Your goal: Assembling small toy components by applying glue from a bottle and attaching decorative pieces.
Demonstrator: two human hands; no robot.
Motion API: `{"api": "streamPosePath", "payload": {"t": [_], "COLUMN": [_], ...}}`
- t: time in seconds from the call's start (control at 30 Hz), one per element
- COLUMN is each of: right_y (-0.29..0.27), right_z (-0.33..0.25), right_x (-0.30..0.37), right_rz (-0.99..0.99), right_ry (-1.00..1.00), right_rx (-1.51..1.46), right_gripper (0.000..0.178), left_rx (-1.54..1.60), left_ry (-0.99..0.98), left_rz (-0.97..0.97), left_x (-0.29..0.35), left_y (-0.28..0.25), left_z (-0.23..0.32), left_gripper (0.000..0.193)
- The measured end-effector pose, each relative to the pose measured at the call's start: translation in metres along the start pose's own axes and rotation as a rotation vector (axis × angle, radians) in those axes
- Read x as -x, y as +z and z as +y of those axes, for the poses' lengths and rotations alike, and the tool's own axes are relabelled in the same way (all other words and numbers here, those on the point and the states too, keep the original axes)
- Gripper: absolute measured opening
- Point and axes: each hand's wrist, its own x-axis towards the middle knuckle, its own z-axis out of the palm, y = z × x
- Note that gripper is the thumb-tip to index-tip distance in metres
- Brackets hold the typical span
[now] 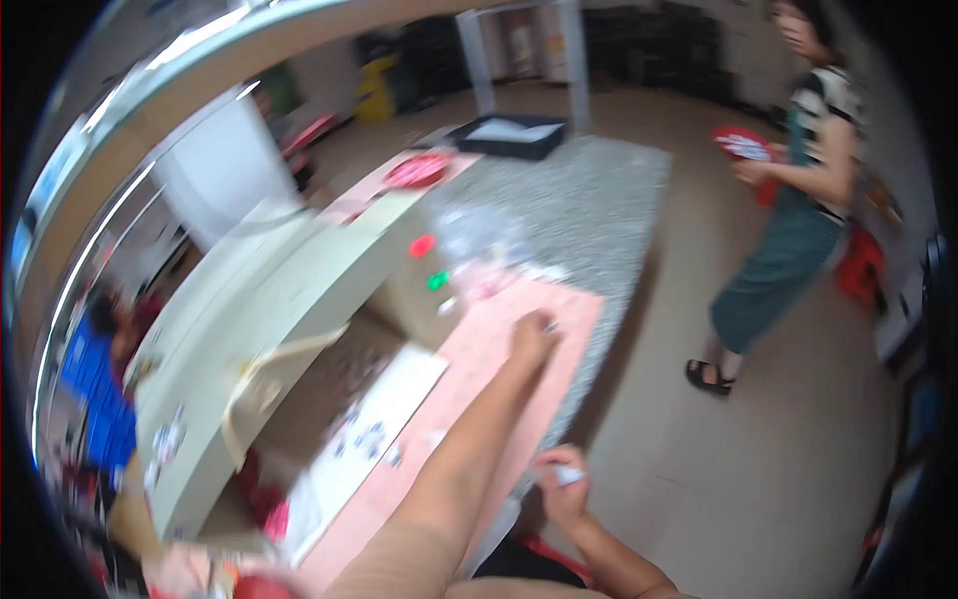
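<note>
My left hand (534, 337) reaches out over a pink mat (479, 399) on the table, its fingers drawn together near the mat's far right end. A tiny bluish-grey piece shows at the fingertips, too blurred to name. Closer to my body and past the table's edge, my right hand (565, 486) is closed around a small white piece (569, 475). Left of my forearm, several small white-and-blue pieces (369, 439) lie on a white board (404, 394). One small piece (394, 455) rests on the pink mat.
A pale shelf unit (289, 280) stands along the left. Beyond the mat lie clear plastic bags (479, 235), a red tray (419, 171) and a black tray (509, 137). At right another person (798, 200) stands on the floor holding a red fan-shaped thing (743, 143).
</note>
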Motion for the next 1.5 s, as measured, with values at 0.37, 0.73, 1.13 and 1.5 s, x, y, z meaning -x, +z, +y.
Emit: {"api": "streamPosePath", "payload": {"t": [0.37, 0.73, 1.13, 1.5], "right_y": [0.077, 0.149, 0.135, 0.138], "right_z": [-0.015, -0.003, 0.010, 0.016], "right_x": [0.029, 0.058, 0.050, 0.058], "right_rz": [-0.562, -0.932, -0.709, -0.752], "right_ry": [0.363, 0.131, 0.321, 0.289], "right_rx": [-0.144, 0.061, -0.053, -0.065], "right_gripper": [0.016, 0.027, 0.021, 0.039], "left_rx": [-0.188, -0.496, 0.513, 1.595], "left_ry": [-0.260, -0.509, -0.294, -0.368], "left_rz": [0.660, 0.714, 0.578, 0.517], "left_x": [0.285, 0.350, 0.172, 0.252], "left_y": [-0.311, -0.385, -0.384, -0.358], "left_z": [0.000, -0.064, -0.172, -0.083], "left_gripper": [0.024, 0.036, 0.031, 0.038]}}
